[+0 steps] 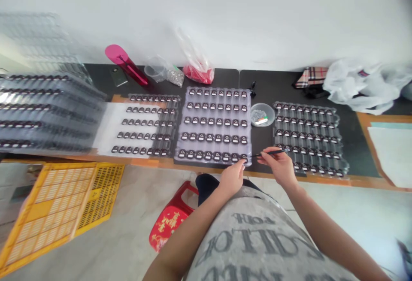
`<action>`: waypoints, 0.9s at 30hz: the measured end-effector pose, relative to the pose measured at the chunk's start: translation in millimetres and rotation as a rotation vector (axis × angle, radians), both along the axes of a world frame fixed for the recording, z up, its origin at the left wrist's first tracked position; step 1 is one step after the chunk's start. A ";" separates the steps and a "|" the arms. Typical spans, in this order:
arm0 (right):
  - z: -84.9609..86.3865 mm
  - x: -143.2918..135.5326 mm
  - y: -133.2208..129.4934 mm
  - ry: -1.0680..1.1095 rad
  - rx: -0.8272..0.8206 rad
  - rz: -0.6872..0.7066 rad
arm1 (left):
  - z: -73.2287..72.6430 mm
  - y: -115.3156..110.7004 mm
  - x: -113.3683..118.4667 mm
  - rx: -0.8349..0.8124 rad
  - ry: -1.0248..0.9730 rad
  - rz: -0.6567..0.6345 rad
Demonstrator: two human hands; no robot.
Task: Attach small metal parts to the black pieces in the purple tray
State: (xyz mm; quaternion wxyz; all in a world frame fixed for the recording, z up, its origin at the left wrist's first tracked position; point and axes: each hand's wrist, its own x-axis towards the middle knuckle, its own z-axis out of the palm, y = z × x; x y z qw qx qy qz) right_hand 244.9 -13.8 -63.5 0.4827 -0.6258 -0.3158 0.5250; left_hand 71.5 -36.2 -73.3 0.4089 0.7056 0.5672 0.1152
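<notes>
In front of me lies a clear plastic tray [214, 129] with rows of small black parts [210, 137], each with a white label. My left hand [232, 178] is at the tray's front right corner, its fingertips on the last black part of the front row. A thin dark pen-like tool [275, 152] is gripped in my right hand [279, 165], its tip pointing left toward that same corner. Behind my right hand, a round clear dish [262, 115] contains small transparent pieces and a small white and orange item.
Another filled tray [309, 137] lies right, and one [146, 124] left beside tall stacked trays [48, 113]. Behind are a red bag [199, 73], a magenta object [127, 64] and white plastic bags [363, 83]. A yellow crate [61, 203] and red stool [172, 216] stand below.
</notes>
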 end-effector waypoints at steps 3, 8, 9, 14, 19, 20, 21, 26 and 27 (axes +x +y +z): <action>2.9 -0.7 0.8 -0.047 0.001 0.033 | 0.9 0.1 -0.3 0.011 0.008 -0.012; 7.7 -2.3 3.1 -0.114 0.002 0.085 | 0.5 -1.3 -0.3 0.030 -0.001 -0.009; 8.7 -2.7 3.6 -0.123 0.003 0.091 | 0.3 -1.6 -0.3 0.034 -0.004 -0.010; 13.9 -4.8 5.6 -0.182 -0.004 0.132 | -0.8 -2.4 -0.4 0.046 -0.001 -0.019; 19.4 -8.2 7.5 -0.280 -0.003 0.186 | -1.9 -2.4 -0.6 0.054 -0.003 -0.036; 20.2 -9.0 7.9 -0.305 -0.002 0.201 | -2.0 -2.4 -0.7 0.051 -0.002 -0.037; 20.9 -9.6 8.4 -0.329 0.001 0.213 | -2.0 -2.4 -0.8 0.047 -0.003 -0.037; 21.3 -11.9 9.9 -0.418 0.041 0.261 | -0.9 -2.6 -1.5 0.034 -0.001 -0.048; 21.2 -12.3 9.8 -0.434 0.056 0.269 | -0.5 -2.6 -1.6 0.030 0.003 -0.051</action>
